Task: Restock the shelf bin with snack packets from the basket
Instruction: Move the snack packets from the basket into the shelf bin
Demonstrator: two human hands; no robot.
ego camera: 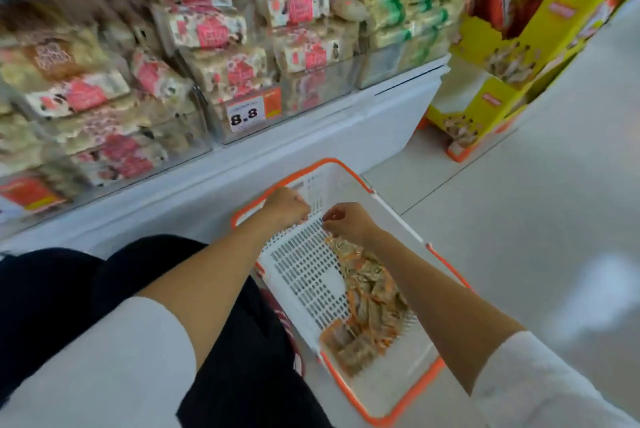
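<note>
I was at the pick-up step, low in front of the shelf, with no packet lifted yet. The basket (304, 275), white mesh with an orange rim, sat tilted at lower centre of the frame. The snack packets (370, 303), small orange-and-brown ones, were heaped along its lower right side. The left hand (287, 207) was at the basket's upper wall just under the rim, fingers curled, and I judged it was gripping the wall to keep the basket tipped. The right hand (346, 221) was just beside it over the mesh, above the top of the heap, its fingers bent in towards the thumb. I couldn't tell whether it pinched anything; no packet showed in it.

The clear shelf bin (311, 95) with the 8.8 price tag (246, 114) stood above and left of the basket, stacked with pink-labelled packs (214, 29). Motion blur kept me from matching the basket's packets to any one bin.

As I judged it, the next move called for dropping the right hand down the mesh into the heap, closing on a handful, then carrying it up and left over a bin's front wall. The left hand would need to steady the tilted basket so the heap didn't slide.
</note>
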